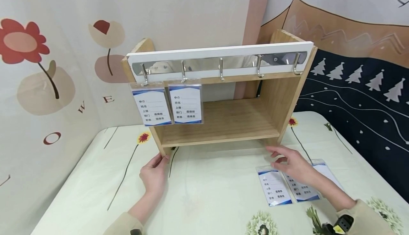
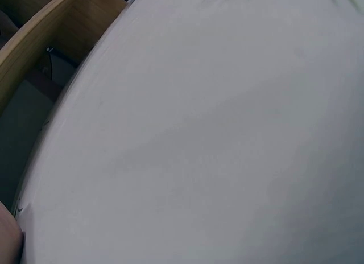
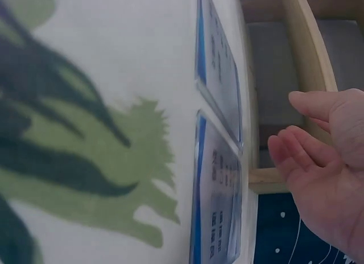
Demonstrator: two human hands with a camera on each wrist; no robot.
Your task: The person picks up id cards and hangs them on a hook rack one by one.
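A wooden shelf rack [image 1: 236,121] with a white hook board [image 1: 204,50] stands on the table. Two name badges in clear sleeves hang side by side at its left: one badge [image 1: 152,107] below the leftmost hook, the other badge [image 1: 186,103] below the second. My left hand [image 1: 154,174] pinches the rack's lower left leg between thumb and fingers. Near the lower right leg, my right hand [image 1: 295,164] holds nothing, its fingers loosely bent. Under that hand lie more badges, one [image 1: 275,189] fully visible and others partly covered by the hand and forearm.
Bare metal hooks [image 1: 221,70] line the right part of the board. A pale flower-printed cloth [image 1: 204,192] covers the table. Behind it hang a light printed curtain [image 1: 191,11] and, at the right, a dark one with white trees [image 1: 354,96].
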